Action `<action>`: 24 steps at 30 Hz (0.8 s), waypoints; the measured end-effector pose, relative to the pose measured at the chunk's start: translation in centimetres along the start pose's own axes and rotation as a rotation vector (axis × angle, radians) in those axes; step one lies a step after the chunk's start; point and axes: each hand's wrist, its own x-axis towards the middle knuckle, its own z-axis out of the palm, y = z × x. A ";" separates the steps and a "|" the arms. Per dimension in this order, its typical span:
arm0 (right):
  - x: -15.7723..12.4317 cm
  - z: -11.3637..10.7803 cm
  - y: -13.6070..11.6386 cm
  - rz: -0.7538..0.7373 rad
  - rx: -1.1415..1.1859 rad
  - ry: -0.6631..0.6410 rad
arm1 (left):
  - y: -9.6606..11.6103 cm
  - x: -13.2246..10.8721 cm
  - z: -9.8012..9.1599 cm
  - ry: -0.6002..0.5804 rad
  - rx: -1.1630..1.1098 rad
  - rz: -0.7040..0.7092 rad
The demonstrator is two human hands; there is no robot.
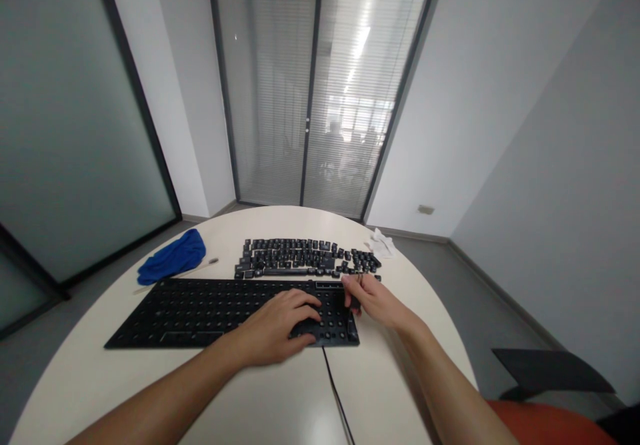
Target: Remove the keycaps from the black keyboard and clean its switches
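A black keyboard [200, 308] lies on the table with nearly all its keycaps off, its bare key sockets showing. My left hand [280, 318] rests on its right half, fingers spread and flat. Over the number pad at the right end, my right hand [373, 298] is closed in a pinch around a small dark object [355, 303], mostly hidden by the fingers. Below that pinch, a tall black keycap [353, 328] sits at the keyboard's right edge. Behind the keyboard, several loose black keycaps [290, 255] are laid out in rows, with a long spacebar [284, 272] in front.
On the left of the round white table [270, 398] are a blue cloth [173, 257] and a thin brush [197, 267]. A crumpled white tissue [383, 243] lies at the back right. The keyboard's cable [336, 391] runs toward me. An orange chair [545, 421] stands at the right.
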 end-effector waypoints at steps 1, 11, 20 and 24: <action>0.0 0.0 0.0 -0.008 0.002 -0.013 | 0.0 0.0 0.0 0.002 -0.001 0.000; -0.2 0.1 -0.5 0.029 -0.078 -0.098 | 0.0 0.2 0.1 0.004 -0.002 -0.009; -1.1 -0.1 -2.7 -0.173 -0.183 -0.197 | 0.1 0.1 0.0 0.005 -0.014 -0.003; -1.1 -0.3 -2.2 -0.149 -0.183 -0.164 | 0.1 0.1 0.0 -0.002 -0.014 -0.009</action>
